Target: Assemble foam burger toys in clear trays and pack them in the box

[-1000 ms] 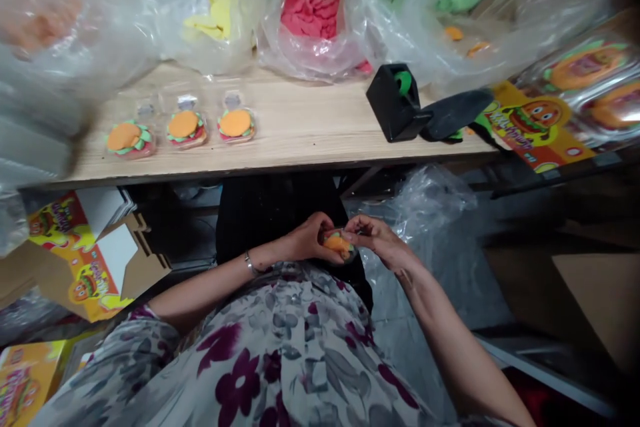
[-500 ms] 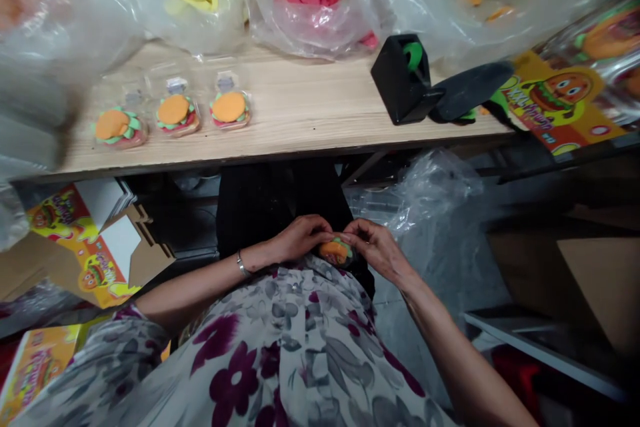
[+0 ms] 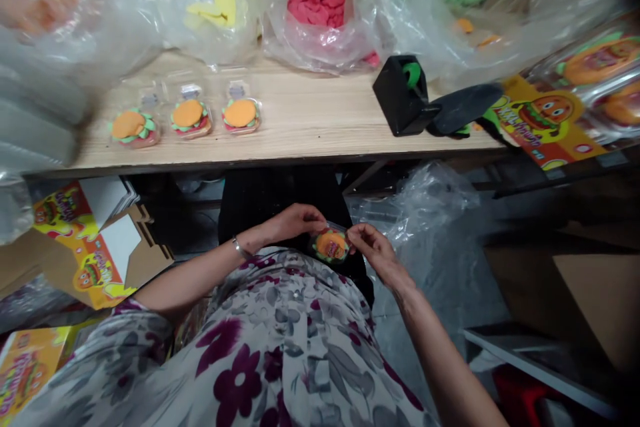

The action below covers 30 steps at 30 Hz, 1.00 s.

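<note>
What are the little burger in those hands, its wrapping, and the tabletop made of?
The burger looks like soft, matte gummy candy, judging by its dull coloured layers, though the wrapping blurs it. Its pack seems to be thin clear plastic, shown by the glare on it. The tabletop looks like pale wood or wood-pattern laminate, with fine grain lines and a low sheen.

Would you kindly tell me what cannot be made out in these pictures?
Head view:
Clear burger packet's right edge: hidden by fingers of the right hand.
Left hand's contact with the packet: too close to tell.
Red pieces in the plastic bag: blurred by the film.
Red object, lower right: cut off by the bottom edge.
</note>
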### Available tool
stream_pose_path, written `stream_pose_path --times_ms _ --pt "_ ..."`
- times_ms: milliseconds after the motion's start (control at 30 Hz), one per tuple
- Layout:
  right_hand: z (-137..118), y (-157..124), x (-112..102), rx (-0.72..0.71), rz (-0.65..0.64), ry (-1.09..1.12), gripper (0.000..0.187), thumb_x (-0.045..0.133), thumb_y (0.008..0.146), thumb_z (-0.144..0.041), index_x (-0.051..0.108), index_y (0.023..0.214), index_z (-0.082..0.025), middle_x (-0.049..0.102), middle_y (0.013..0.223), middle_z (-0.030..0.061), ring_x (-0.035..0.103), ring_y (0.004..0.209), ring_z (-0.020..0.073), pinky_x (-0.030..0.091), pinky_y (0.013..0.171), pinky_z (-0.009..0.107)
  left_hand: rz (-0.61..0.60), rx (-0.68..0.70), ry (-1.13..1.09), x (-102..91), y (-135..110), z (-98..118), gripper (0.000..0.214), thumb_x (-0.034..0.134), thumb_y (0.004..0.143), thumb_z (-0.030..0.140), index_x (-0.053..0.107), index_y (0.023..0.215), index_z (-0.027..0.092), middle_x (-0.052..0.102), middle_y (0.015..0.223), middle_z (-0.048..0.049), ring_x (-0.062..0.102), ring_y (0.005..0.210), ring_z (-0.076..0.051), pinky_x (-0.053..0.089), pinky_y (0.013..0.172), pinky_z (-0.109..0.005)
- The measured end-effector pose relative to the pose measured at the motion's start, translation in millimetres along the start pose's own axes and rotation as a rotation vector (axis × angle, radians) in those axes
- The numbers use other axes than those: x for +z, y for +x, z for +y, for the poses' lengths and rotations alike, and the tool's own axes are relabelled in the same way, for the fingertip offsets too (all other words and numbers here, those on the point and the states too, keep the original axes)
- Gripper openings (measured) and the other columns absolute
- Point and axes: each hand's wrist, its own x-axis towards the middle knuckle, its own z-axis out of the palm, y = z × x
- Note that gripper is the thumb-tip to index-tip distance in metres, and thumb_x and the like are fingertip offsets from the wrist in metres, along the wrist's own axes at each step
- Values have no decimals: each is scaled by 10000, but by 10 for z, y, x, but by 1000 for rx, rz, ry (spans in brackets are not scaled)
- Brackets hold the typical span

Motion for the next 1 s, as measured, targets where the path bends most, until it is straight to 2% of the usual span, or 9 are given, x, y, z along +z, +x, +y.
stream_pose_path --times_ms 100,200,367,533,633,733,833,900,1000 --pt "-180 52 26 -82 -86 -211 263 631 770 -445 636 854 -196 599 768 9 522 699 138 388 624 248 -119 90 248 -35 56 119 258 616 789 349 649 874 108 638 750 -20 527 659 -96 403 626 -217" --pt "-227 88 41 -85 -187 -245 245 635 762 -430 642 811 -190 599 728 1 523 684 136 385 616 249 -129 111 403 55 94 127 178 596 802 272 660 860 117 633 728 -8 515 652 -89 374 601 -197" --pt "-64 57 13 33 -189 -78 266 665 730 -445 618 760 -186 602 691 -14 530 642 123 398 611 246 -120 58 290 183 72 -40 224 578 823 329 640 879 121 633 752 -15 535 674 -98 395 614 -201" --pt "100 -14 -40 60 -12 44 316 680 707 -492 602 773 -193 599 687 -10 511 624 121 391 593 244 -38 -16 90 158 -115 -143 370 593 788 477 588 898 124 597 787 -9 513 696 -97 414 645 -223" --pt "96 -32 -35 63 36 64 336 667 716 -511 597 817 -198 581 699 -8 489 610 118 383 564 238 -30 -32 51 90 -157 -69 377 592 784 482 582 879 118 588 763 -8 512 683 -98 423 655 -234" --pt "-38 1 -15 -1 -10 -23 323 622 774 -485 602 957 -220 591 790 2 506 668 127 396 584 241 -70 72 261 -15 -95 132 285 572 818 400 602 866 120 585 746 -7 500 672 -98 403 638 -223" --pt "-198 46 -5 -105 -112 -223 234 598 805 -427 642 887 -212 590 792 12 526 737 144 397 633 254 -138 119 456 -64 -43 287 162 577 817 279 611 817 120 589 744 -10 497 665 -96 386 630 -217" --pt "-260 60 -15 -152 -160 -307 202 588 814 -395 650 813 -203 589 773 14 535 743 149 397 649 263 -153 90 420 -34 -73 290 160 578 818 278 599 834 120 590 750 -11 499 662 -96 388 619 -214" --pt "-283 64 -42 -181 -183 -352 185 579 822 -370 648 797 -200 596 767 19 539 721 151 402 644 271 -61 36 235 71 -192 195 226 571 828 346 568 891 129 579 753 -1 500 665 -96 396 608 -210"
